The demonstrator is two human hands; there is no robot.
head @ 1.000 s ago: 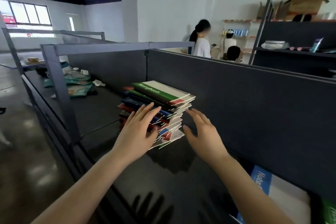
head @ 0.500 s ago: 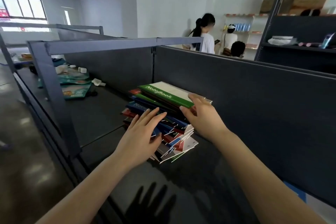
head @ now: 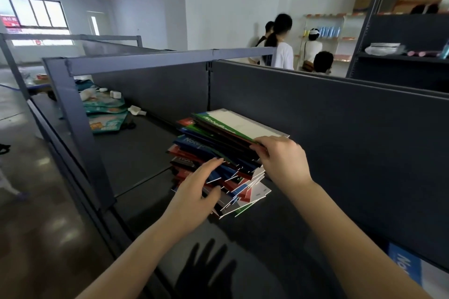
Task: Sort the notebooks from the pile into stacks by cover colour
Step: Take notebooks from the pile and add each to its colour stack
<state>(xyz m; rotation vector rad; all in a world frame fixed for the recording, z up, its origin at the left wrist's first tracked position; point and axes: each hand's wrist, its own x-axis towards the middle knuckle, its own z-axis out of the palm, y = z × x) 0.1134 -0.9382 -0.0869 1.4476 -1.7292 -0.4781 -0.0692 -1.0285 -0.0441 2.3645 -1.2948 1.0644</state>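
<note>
A ragged pile of notebooks [head: 194, 150] with red, blue and green covers stands on the dark shelf [head: 136, 160], against the grey back panel. A green and white notebook [head: 233, 124] lies on top. My right hand [head: 283, 160] grips the near right corner of the top few notebooks, with the thumb on the top cover and the fingers curled under the edge. My left hand [head: 198, 193] rests with straight fingers against the pile's near left side, lower down.
A blue and white notebook [head: 408, 267] lies at the lower right edge. Green packets [head: 107, 116] and small white items sit further left on the shelf. A grey upright post [head: 77, 133] stands at the shelf's front. Several people stand beyond the panel.
My right hand came in from beside the pile and took hold of the top notebooks' corner. My left hand moved onto the pile's side. The pile looks more skewed.
</note>
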